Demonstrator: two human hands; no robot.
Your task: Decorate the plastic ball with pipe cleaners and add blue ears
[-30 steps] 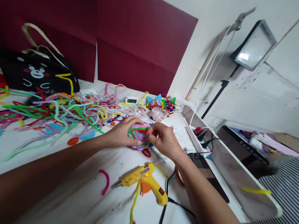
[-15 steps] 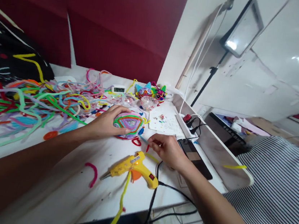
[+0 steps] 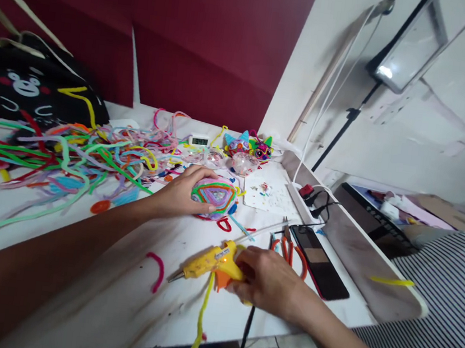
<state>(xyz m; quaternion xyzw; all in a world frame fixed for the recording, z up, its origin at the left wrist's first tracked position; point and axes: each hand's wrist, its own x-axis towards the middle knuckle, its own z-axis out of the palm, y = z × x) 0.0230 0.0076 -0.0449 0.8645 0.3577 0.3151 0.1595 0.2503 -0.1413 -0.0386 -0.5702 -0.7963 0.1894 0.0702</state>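
My left hand [image 3: 185,192] is wrapped round the far left side of a rounded craft piece [image 3: 216,194] covered in coloured pipe cleaner, with a purple, orange and green triangle pattern. My right hand [image 3: 266,280] has its fingers around the handle of the yellow glue gun [image 3: 211,262], which lies on the white table with its metal nozzle pointing left. A thin light blue strip [image 3: 241,227] and a red loop [image 3: 224,224] lie beside the craft piece. Below the gun, a yellow pipe cleaner [image 3: 199,328] hangs toward the table's front edge.
Tangled pipe cleaners [image 3: 103,152] cover the back left near a black bag [image 3: 27,86]. Orange-handled pliers [image 3: 288,246], a phone [image 3: 321,264] and a power strip [image 3: 301,202] lie at right. Two decorated figures [image 3: 238,142] stand behind. A person's striped sleeve [image 3: 446,296] shows at right.
My right hand has left the light blue strip and moved down onto the glue gun's handle. The pliers have come into sight. The view has shifted left; my left hand stays on the craft piece.
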